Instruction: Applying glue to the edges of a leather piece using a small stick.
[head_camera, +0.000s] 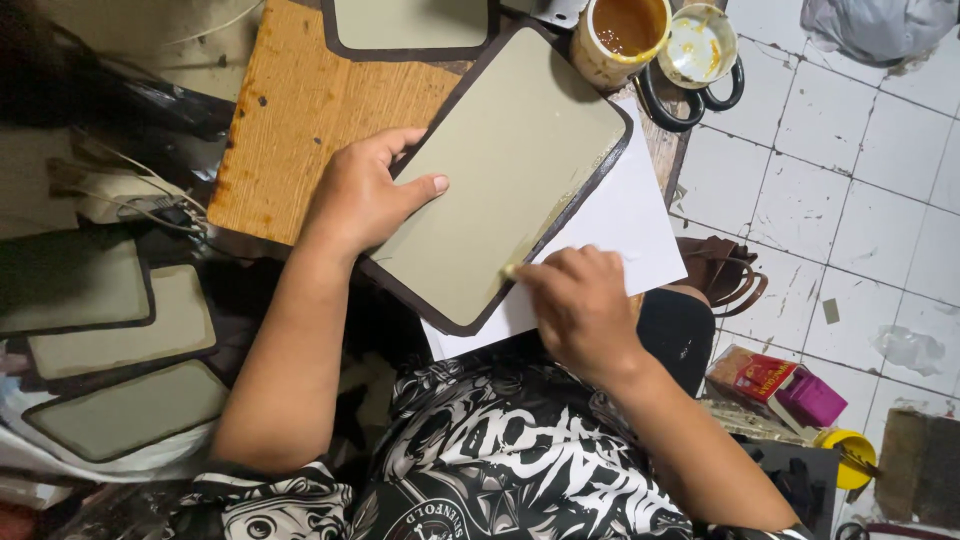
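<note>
Left hand (365, 195) flat, open on grey panel (500, 170); right hand (580, 300) closed round mostly hidden brush (512, 270) near desk (300, 120) edge.

A single head-worn camera looks steeply down from close above the person's lap, facing the wooden desk (300, 120) ahead at the frame's top, with white tiled floor (850, 180) to the right.

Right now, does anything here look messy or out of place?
Yes. The glue tin at the board's far edge has drips down its side, its smeared lid lies loose on scissors, and the floor tiles are stained.
</note>
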